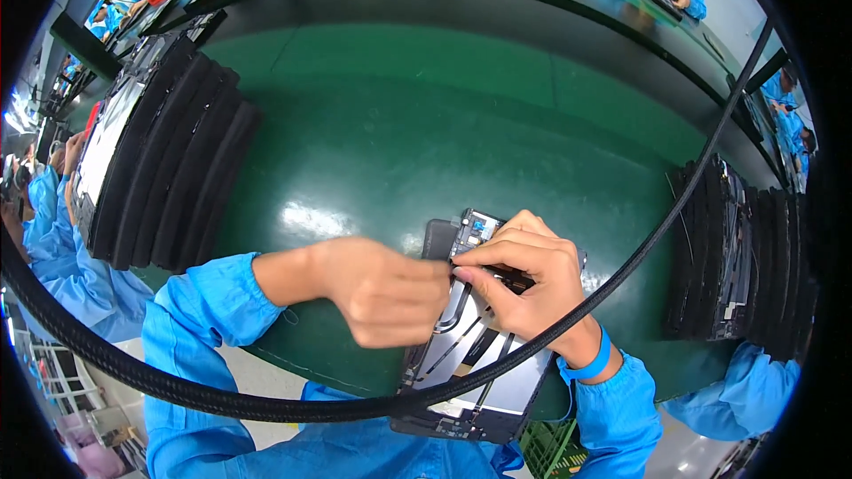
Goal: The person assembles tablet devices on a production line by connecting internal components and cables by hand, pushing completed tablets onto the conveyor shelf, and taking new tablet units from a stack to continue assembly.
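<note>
An opened tablet-like device (497,381) with silver panels and bare circuit parts lies at the near table edge, tilted, on a dark backing. My left hand (382,293) is closed beside its upper left, slightly blurred, fingertips meeting those of the other hand. Over the upper part of the device, my right hand (524,275) pinches with thumb and forefinger close to its left edge. What either hand holds is too small or hidden to make out. A blue band (593,362) circles my right wrist.
A stack of black padded trays with devices (169,160) stands at left, and another stack (745,257) at right. A thick black braided cable (293,406) arcs across the view. Below the green table (426,133) is a green crate (548,448). Co-workers in blue sit around.
</note>
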{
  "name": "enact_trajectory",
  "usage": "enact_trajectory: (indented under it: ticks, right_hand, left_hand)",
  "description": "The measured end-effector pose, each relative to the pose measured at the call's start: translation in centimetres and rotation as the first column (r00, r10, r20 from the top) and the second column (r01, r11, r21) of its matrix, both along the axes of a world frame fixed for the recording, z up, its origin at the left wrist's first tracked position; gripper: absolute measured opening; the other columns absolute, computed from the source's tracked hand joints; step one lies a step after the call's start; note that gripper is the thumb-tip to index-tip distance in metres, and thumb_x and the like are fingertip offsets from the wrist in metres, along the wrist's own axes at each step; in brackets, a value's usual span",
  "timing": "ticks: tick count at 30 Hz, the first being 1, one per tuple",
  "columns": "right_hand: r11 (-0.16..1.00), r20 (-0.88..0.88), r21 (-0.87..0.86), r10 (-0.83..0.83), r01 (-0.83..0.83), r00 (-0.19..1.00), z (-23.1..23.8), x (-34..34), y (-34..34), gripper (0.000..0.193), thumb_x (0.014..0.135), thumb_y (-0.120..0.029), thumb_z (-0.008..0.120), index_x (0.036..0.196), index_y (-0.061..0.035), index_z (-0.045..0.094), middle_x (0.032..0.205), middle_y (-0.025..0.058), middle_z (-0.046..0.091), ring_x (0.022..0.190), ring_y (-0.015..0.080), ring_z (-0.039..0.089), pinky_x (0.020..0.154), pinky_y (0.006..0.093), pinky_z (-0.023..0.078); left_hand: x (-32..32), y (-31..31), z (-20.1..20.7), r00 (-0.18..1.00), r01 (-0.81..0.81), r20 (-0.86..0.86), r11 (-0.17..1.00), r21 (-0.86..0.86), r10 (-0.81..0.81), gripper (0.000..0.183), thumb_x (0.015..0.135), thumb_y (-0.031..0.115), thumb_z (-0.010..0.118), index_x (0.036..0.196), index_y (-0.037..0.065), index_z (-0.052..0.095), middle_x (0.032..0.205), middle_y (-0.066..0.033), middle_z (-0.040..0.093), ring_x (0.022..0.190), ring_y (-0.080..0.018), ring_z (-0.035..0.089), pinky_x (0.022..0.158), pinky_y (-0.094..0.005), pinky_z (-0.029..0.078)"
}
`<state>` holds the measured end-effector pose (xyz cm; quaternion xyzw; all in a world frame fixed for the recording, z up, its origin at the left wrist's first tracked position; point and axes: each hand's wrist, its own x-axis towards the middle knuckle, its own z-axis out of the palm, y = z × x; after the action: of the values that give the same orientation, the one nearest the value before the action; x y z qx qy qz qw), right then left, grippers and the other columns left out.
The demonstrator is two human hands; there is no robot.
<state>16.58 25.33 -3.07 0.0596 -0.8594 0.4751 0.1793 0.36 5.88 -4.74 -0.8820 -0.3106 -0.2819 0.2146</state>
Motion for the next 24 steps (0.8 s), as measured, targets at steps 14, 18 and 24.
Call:
enact_trajectory:
  ticks: [14, 18, 24]
  right_hand:
    - [0.997, -0.044, 0.037, -0.067, 0.069, 0.997, -0.6, 0.2, -0.1, 0.022, 0.086, 0.000, 0.087, 0.107, -0.0043, 0.085, 0.092, 0.0120, 0.081, 0.084, 0.0287, 0.070, 0.077, 0.0388, 0.056]
    - [0.994, -0.081, 0.088, -0.065, 0.072, 0.995, -0.8, 0.2, -0.1, 0.023, 0.085, 0.001, 0.087, 0.107, -0.0052, 0.085, 0.091, 0.0105, 0.081, 0.084, 0.0278, 0.070, 0.076, 0.0382, 0.057]
    - [0.993, -0.087, 0.098, -0.053, 0.062, 0.995, -0.3, 0.6, -0.1, 0.031, 0.082, 0.003, 0.085, 0.112, -0.0070, 0.085, 0.091, 0.0092, 0.081, 0.084, 0.0264, 0.069, 0.074, 0.0370, 0.057]
  left_hand:
    - [-0.8, -0.4, 0.1, 0.991, -0.129, 0.034, 0.992, 0.005, 0.129, 0.018, 0.086, 0.015, 0.071, 0.083, -0.003, 0.071, 0.101, -0.0222, 0.078, 0.091, -0.0329, 0.078, 0.096, -0.0446, 0.067]
    - [-0.2, -0.2, -0.2, 0.993, -0.113, 0.035, 0.993, -0.024, 0.114, 0.023, 0.080, 0.020, 0.074, 0.083, -0.003, 0.068, 0.098, -0.0203, 0.075, 0.087, -0.0316, 0.076, 0.094, -0.0429, 0.066]
    - [0.2, 0.0, -0.4, 0.974, -0.172, 0.132, 0.981, -0.093, 0.183, 0.024, 0.074, 0.021, 0.074, 0.082, -0.001, 0.066, 0.097, -0.0186, 0.072, 0.087, -0.0319, 0.073, 0.088, -0.0430, 0.065]
